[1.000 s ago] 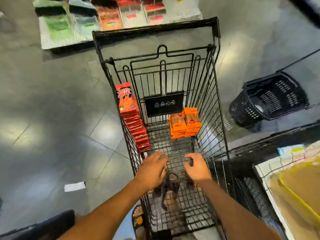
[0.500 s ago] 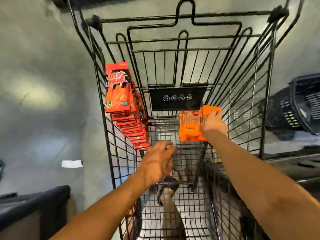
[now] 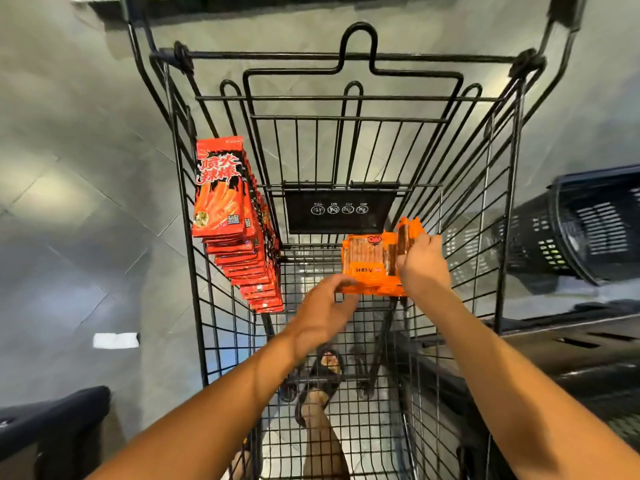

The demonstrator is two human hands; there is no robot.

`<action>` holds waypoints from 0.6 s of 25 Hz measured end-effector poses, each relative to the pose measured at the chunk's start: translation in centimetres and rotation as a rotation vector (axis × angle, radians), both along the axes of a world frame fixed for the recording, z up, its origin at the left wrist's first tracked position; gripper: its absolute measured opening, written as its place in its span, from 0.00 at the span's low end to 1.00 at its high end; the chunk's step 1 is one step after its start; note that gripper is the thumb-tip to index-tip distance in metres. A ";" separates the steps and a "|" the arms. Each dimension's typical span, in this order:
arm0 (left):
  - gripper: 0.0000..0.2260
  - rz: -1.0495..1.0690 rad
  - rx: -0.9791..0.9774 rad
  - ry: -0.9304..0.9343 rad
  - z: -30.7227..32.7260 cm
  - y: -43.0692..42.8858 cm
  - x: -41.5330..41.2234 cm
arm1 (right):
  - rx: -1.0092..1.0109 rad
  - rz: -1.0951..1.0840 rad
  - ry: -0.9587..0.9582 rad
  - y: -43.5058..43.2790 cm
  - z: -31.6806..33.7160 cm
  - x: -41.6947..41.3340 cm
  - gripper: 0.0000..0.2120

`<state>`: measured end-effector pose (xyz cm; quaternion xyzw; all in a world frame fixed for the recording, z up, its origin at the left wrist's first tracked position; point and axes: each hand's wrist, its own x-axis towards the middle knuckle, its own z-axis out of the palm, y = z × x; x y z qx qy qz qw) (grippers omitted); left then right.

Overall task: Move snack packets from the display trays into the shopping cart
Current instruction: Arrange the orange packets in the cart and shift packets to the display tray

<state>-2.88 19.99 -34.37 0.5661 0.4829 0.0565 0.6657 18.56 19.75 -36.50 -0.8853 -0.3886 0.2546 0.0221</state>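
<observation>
1. Orange snack packets (image 3: 370, 261) are in the shopping cart (image 3: 485, 202), just below-right of its black sign (image 3: 339, 211).
2. I see the right hand (image 3: 422, 265) grasping that stack; a second ago it was on the cart's wire.
3. The left hand (image 3: 322, 313) has just reached the stack's near corner; blur hides its grip.
4. Likely straightening, not loading.

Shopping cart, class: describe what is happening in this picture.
A person works inside the shopping cart. Their right hand holds a stack of orange packets at the cart's right side, and the left hand is at the stack's near corner. A row of red packets stands against the left wall.
</observation>
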 end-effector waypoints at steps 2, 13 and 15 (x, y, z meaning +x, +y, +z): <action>0.18 0.193 -0.230 -0.060 -0.1 0.7 2.2 | 0.122 0.029 0.097 -1.5 1.3 -0.8 0.14; 0.34 0.403 -0.688 -0.232 -2.7 -0.6 1.6 | 0.114 -0.268 1.076 -6.0 3.4 -6.6 0.15; 0.29 0.449 -0.677 -0.194 -3.4 -0.7 0.1 | 0.109 -0.297 1.072 -5.3 2.0 -6.3 0.14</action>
